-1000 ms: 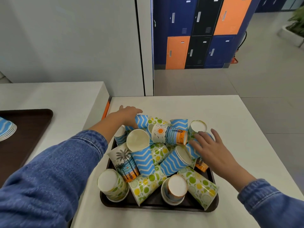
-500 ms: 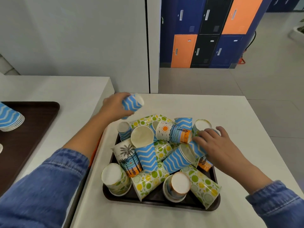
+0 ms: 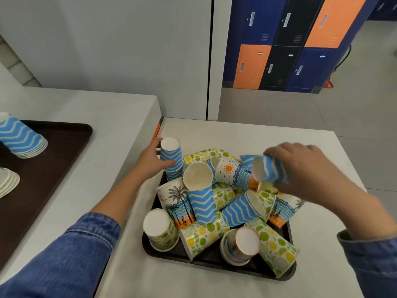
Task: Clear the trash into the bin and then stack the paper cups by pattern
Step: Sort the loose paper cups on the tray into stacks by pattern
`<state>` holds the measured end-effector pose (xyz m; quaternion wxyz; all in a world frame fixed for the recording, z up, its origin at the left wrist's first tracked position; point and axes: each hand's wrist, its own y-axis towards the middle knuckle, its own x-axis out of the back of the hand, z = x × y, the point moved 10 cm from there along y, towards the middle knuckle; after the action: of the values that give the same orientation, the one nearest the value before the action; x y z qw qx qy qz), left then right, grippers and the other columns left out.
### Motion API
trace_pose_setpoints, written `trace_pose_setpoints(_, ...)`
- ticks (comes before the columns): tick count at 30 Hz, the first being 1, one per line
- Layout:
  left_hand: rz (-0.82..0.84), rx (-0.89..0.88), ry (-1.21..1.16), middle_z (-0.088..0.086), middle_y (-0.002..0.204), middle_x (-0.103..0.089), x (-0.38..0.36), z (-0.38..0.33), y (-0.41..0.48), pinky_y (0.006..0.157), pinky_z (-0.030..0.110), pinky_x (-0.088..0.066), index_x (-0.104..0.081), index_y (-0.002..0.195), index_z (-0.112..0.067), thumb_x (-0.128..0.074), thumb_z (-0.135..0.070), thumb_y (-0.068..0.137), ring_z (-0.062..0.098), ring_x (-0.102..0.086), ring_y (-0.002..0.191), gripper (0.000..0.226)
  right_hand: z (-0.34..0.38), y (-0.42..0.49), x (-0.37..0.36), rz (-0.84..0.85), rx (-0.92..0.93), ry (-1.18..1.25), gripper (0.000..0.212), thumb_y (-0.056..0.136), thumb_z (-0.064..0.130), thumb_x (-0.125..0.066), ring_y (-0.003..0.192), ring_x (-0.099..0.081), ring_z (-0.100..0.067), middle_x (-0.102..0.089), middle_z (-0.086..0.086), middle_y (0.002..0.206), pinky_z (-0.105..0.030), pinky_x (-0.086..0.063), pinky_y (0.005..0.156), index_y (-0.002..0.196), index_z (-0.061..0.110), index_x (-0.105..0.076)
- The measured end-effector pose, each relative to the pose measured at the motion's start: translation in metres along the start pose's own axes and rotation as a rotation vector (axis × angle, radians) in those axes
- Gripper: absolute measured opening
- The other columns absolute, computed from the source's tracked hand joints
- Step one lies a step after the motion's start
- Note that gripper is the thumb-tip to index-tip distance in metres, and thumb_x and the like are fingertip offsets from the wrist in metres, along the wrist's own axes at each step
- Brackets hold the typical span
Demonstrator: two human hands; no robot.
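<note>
Now the left hand [image 3: 151, 163] curls around an upside-down blue zigzag cup [image 3: 171, 157] at the far left corner of the dark tray [image 3: 211, 258]. The right hand [image 3: 307, 168] grips a second zigzag cup [image 3: 271, 169], lying sideways, above the pile of mixed cups [image 3: 203, 208] in the tray.

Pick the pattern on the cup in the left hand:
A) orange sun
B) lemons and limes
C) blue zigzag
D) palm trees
C: the left hand grips a bottom-up cup with blue and white zigzag stripes.
</note>
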<state>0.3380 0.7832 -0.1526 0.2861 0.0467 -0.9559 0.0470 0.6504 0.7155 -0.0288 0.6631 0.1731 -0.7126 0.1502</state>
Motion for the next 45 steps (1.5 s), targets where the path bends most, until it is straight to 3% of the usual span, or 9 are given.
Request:
trace_pose_setpoints(6, 0.046, 0.037, 0.041, 0.007, 0.129, -0.054, -0.004, 0.013, 0.006, 0.084, 0.030, -0.046, -0.044, 0.131, -0.012, -0.081, -0.010, 0.071, 0.022, -0.054, 0.112, 0.070, 0.023, 0.057, 0.043, -0.214, -0.049, 0.881, 0.059, 0.070, 0.025, -0.080, 0.092, -0.053, -0.001, -0.054, 0.012, 0.106, -0.006, -0.043, 0.076, 0.119, 0.026, -0.048)
trace_pose_setpoints(11, 0.038, 0.055, 0.049, 0.005, 0.126, -0.056, 0.000, 0.018, 0.008, 0.083, 0.030, -0.046, -0.045, 0.132, -0.013, -0.081, -0.010, 0.071, 0.016, -0.052, 0.103, 0.071, 0.070, 0.120, 0.023, -0.160, -0.046, 1.206, 0.064, 0.075, 0.022, -0.079, 0.090, -0.056, 0.000, -0.052, 0.014, 0.102, -0.013, -0.053, 0.070, 0.128, 0.022, -0.043)
trace_pose_setpoints(16, 0.090, 0.053, 0.078, 0.002, 0.125, -0.056, -0.010, 0.024, 0.008, 0.080, 0.028, -0.045, -0.044, 0.134, -0.017, -0.080, -0.012, 0.072, 0.015, -0.053, 0.102, 0.072, 0.097, 0.163, -0.017, -0.142, -0.086, 1.252, 0.065, 0.072, 0.020, -0.081, 0.101, -0.057, -0.012, -0.057, 0.000, 0.115, -0.026, -0.053, 0.081, 0.126, 0.017, -0.045)
trace_pose_setpoints(20, 0.101, 0.065, 0.060, -0.001, 0.131, -0.053, -0.012, 0.030, 0.006, 0.092, 0.041, -0.051, -0.033, 0.141, -0.023, -0.081, -0.017, 0.070, 0.021, -0.055, 0.113, 0.086, 0.116, 0.184, -0.047, -0.098, -0.102, 1.202, 0.069, 0.067, 0.018, -0.084, 0.101, -0.057, -0.016, -0.057, -0.001, 0.115, -0.038, -0.053, 0.088, 0.124, 0.013, -0.045)
trace_pose_setpoints(28, 0.165, 0.198, 0.063, -0.003, 0.123, -0.061, -0.023, 0.069, 0.006, 0.092, 0.047, -0.051, -0.051, 0.129, -0.020, -0.086, -0.036, 0.051, 0.019, -0.057, 0.112, 0.087, 0.138, 0.206, -0.089, 0.076, -0.072, 0.963, 0.074, 0.067, 0.024, -0.083, 0.105, -0.058, -0.022, -0.057, -0.006, 0.122, -0.038, -0.053, 0.087, 0.127, 0.013, -0.042)
trace_pose_setpoints(34, 0.188, 0.248, 0.170, 0.009, 0.140, -0.045, -0.016, 0.066, -0.003, 0.097, 0.037, -0.045, -0.031, 0.146, -0.013, -0.081, -0.009, 0.069, 0.026, -0.046, 0.126, 0.092, 0.150, 0.209, -0.106, 0.194, -0.025, 0.881, 0.076, 0.068, 0.025, -0.083, 0.091, -0.052, -0.017, -0.057, -0.007, 0.116, -0.028, -0.046, 0.074, 0.129, 0.011, -0.039)
trace_pose_setpoints(37, 0.107, 0.216, 0.241, 0.009, 0.140, -0.045, 0.008, 0.059, -0.011, 0.100, 0.037, -0.044, -0.031, 0.147, -0.013, -0.073, -0.010, 0.073, 0.026, -0.047, 0.127, 0.085, 0.155, 0.210, -0.115, 0.238, -0.013, 0.845, 0.077, 0.066, 0.025, -0.084, 0.090, -0.053, -0.019, -0.056, -0.007, 0.111, -0.032, -0.048, 0.077, 0.127, 0.011, -0.040)
trace_pose_setpoints(41, -0.036, 0.103, 0.225, -0.003, 0.121, -0.052, 0.034, 0.029, -0.031, 0.084, 0.025, -0.040, -0.046, 0.137, -0.013, -0.065, -0.010, 0.081, 0.014, -0.053, 0.105, 0.059, 0.162, 0.210, -0.120, 0.277, 0.013, 0.819, 0.077, 0.066, 0.023, -0.084, 0.090, -0.056, -0.023, -0.055, -0.007, 0.104, -0.039, -0.052, 0.081, 0.127, 0.015, -0.038)
trace_pose_setpoints(45, -0.098, 0.082, 0.130, 0.002, 0.130, -0.054, 0.039, 0.021, -0.047, 0.090, 0.024, -0.037, -0.053, 0.131, -0.018, -0.062, -0.011, 0.084, 0.016, -0.053, 0.117, 0.048, 0.166, 0.212, -0.107, 0.221, 0.048, 0.864, 0.077, 0.070, 0.021, -0.080, 0.096, -0.058, -0.026, -0.055, -0.007, 0.108, -0.042, -0.053, 0.083, 0.133, 0.023, -0.037)
